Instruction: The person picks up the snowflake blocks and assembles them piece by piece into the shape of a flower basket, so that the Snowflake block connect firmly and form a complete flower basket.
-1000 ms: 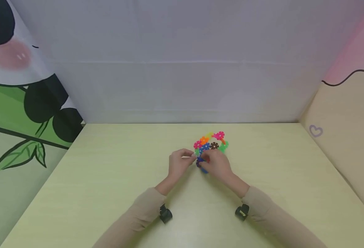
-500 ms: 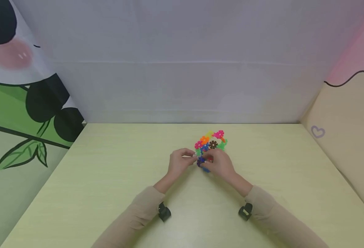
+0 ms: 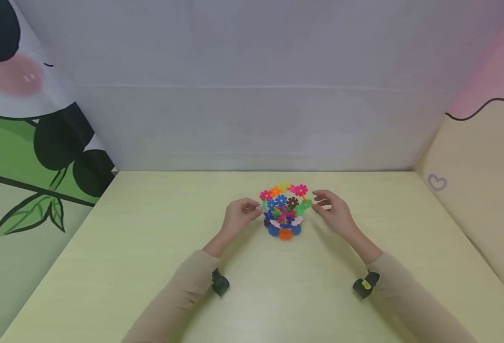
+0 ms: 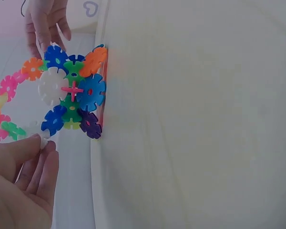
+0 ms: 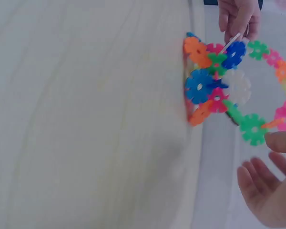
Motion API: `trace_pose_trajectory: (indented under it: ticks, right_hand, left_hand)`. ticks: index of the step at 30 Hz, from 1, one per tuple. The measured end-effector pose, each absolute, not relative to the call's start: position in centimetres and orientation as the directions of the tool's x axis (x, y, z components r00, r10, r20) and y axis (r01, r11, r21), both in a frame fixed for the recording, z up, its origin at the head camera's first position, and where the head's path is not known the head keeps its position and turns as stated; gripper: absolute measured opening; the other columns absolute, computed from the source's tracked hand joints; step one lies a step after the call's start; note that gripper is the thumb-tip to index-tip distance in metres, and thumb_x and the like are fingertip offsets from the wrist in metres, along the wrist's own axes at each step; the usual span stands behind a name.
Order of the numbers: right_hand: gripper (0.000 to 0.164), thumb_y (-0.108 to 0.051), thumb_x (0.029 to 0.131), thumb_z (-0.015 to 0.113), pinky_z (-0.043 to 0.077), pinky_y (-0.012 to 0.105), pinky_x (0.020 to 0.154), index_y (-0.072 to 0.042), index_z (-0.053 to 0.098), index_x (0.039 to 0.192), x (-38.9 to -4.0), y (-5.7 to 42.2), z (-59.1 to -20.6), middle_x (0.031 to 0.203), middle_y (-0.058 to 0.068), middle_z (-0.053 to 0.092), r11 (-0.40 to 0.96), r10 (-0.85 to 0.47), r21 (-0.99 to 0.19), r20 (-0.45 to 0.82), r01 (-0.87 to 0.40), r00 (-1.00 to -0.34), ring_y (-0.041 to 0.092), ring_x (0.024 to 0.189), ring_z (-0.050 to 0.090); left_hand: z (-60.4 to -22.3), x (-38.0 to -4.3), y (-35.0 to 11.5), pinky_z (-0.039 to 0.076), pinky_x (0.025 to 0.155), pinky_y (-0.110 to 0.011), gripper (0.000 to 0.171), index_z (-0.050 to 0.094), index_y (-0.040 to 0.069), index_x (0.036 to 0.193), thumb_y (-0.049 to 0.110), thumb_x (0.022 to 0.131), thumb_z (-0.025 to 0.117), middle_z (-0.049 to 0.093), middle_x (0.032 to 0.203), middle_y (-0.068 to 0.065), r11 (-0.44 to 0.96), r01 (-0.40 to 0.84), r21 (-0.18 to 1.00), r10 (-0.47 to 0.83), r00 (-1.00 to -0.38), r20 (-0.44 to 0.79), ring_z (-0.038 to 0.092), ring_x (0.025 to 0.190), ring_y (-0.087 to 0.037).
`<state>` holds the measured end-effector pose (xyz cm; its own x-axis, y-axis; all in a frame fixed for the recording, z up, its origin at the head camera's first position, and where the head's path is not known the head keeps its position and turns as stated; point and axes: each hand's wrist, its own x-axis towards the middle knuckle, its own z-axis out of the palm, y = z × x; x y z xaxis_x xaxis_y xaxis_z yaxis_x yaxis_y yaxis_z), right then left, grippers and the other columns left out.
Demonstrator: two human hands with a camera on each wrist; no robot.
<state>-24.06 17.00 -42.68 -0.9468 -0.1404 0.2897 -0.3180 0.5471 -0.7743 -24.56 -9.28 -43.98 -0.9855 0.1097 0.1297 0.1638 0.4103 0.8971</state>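
Observation:
A basket-shaped build of colourful snowflake discs (image 3: 281, 201), with an arch of discs on top, stands on the table. My left hand (image 3: 239, 216) is at its left side. In the left wrist view, my thumb and fingers pinch a small whitish disc (image 4: 44, 142) at the build's edge, beside a dark blue disc (image 4: 54, 120). My right hand (image 3: 335, 214) is at the right side, with its fingers spread and loosely bent. Its thumb tip is close to a green disc (image 5: 254, 129); whether they touch, I cannot tell. Nothing is gripped in that hand.
The pale wood-grain table (image 3: 149, 247) extends around the build. Behind it rises a plain grey-white backdrop (image 3: 252, 119). Printed panels stand left (image 3: 16, 143) and right (image 3: 483, 181). A dark wrist camera (image 3: 220, 283) hangs below each sleeve.
My right hand has left the front of the build and moved right, uncovering the lower discs. The build and my left hand have shifted slightly left.

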Motion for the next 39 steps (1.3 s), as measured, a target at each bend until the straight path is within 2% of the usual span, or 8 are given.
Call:
trace_pose_trajectory:
  ticks: [2, 5, 10, 18, 24, 28, 33, 39]
  right_hand:
    - [0.024, -0.004, 0.088, 0.057, 0.052, 0.038, 0.073, 0.003, 0.057, 0.111, -24.5, 17.1, -43.0, 0.101, 0.019, 0.062, 0.529, -0.191, -0.795, 0.229, -0.296, -0.955, 0.031, 0.089, 0.060]
    - [0.017, -0.003, 0.089, 0.055, 0.054, 0.035, 0.071, 0.004, 0.061, 0.103, -24.9, 17.1, -43.3, 0.095, 0.018, 0.065, 0.512, -0.191, -0.815, 0.199, -0.271, -0.961, 0.031, 0.085, 0.063]
    - [0.012, -0.001, 0.087, 0.056, 0.054, 0.032, 0.067, 0.003, 0.063, 0.096, -25.1, 17.0, -43.5, 0.089, 0.016, 0.067, 0.516, -0.158, -0.814, 0.212, -0.264, -0.964, 0.030, 0.081, 0.064]
    - [0.014, -0.006, 0.086, 0.059, 0.052, 0.040, 0.071, 0.001, 0.063, 0.098, -25.1, 17.3, -43.1, 0.090, 0.014, 0.067, 0.580, -0.168, -0.758, 0.248, -0.299, -0.954, 0.028, 0.083, 0.064]
    - [0.015, -0.005, 0.083, 0.062, 0.052, 0.026, 0.064, 0.002, 0.062, 0.097, -24.5, 16.9, -42.3, 0.084, 0.011, 0.065, 0.577, -0.112, -0.736, 0.360, -0.355, -0.926, 0.022, 0.078, 0.061]
    - [0.014, -0.005, 0.080, 0.066, 0.052, 0.027, 0.064, 0.001, 0.063, 0.093, -23.5, 15.0, -41.8, 0.084, 0.008, 0.065, 0.555, -0.247, -0.683, 0.410, -0.475, -0.878, 0.021, 0.078, 0.061]
    - [0.029, -0.017, 0.075, 0.074, 0.052, 0.034, 0.071, -0.002, 0.065, 0.099, -23.0, 12.5, -42.2, 0.093, 0.007, 0.065, 0.600, -0.461, -0.568, 0.330, -0.564, -0.824, 0.022, 0.084, 0.060]
    - [0.031, -0.020, 0.070, 0.078, 0.045, 0.024, 0.061, -0.006, 0.067, 0.094, -23.8, 11.2, -43.2, 0.081, 0.001, 0.060, 0.688, -0.473, -0.487, 0.263, -0.539, -0.841, 0.014, 0.073, 0.051]
  left_hand:
    - [-43.9, -24.7, -9.4, 0.054, 0.067, -0.029, 0.013, 0.067, 0.002, 0.092, 0.008, 0.080, 0.068, 0.067, 0.089, -0.010, 0.401, 0.161, 0.902, 0.113, -0.986, 0.126, 0.066, 0.079, -0.022]
    - [-43.8, -24.7, -9.3, 0.055, 0.069, -0.031, 0.014, 0.067, 0.000, 0.093, 0.007, 0.080, 0.068, 0.067, 0.090, -0.013, 0.375, 0.160, 0.913, 0.119, -0.985, 0.123, 0.066, 0.079, -0.025]
    - [-44.0, -24.8, -9.2, 0.055, 0.068, -0.031, 0.014, 0.067, 0.000, 0.092, 0.007, 0.080, 0.068, 0.067, 0.090, -0.013, 0.362, 0.157, 0.919, 0.101, -0.987, 0.129, 0.067, 0.078, -0.025]
    - [-44.1, -25.0, -9.1, 0.055, 0.069, -0.031, 0.021, 0.066, -0.002, 0.099, 0.008, 0.081, 0.066, 0.067, 0.093, -0.015, 0.372, 0.173, 0.912, 0.096, -0.984, 0.147, 0.067, 0.080, -0.026]
    - [-44.2, -24.9, -9.1, 0.055, 0.069, -0.029, 0.019, 0.066, -0.002, 0.097, 0.010, 0.083, 0.065, 0.068, 0.091, -0.014, 0.357, 0.173, 0.918, 0.105, -0.984, 0.145, 0.066, 0.080, -0.024]
    - [-43.9, -24.5, -8.8, 0.055, 0.067, -0.029, 0.014, 0.067, -0.001, 0.091, 0.010, 0.082, 0.066, 0.068, 0.087, -0.014, 0.351, 0.157, 0.923, 0.098, -0.987, 0.131, 0.066, 0.078, -0.023]
    - [-43.2, -23.7, -8.0, 0.055, 0.063, -0.026, 0.013, 0.066, -0.003, 0.088, 0.008, 0.081, 0.066, 0.068, 0.085, -0.016, 0.361, 0.159, 0.919, 0.110, -0.986, 0.128, 0.067, 0.075, -0.025]
    - [-43.3, -23.0, -6.9, 0.054, 0.060, -0.026, 0.013, 0.065, -0.004, 0.087, 0.007, 0.081, 0.066, 0.068, 0.086, -0.018, 0.335, 0.122, 0.934, 0.075, -0.992, 0.102, 0.067, 0.074, -0.028]
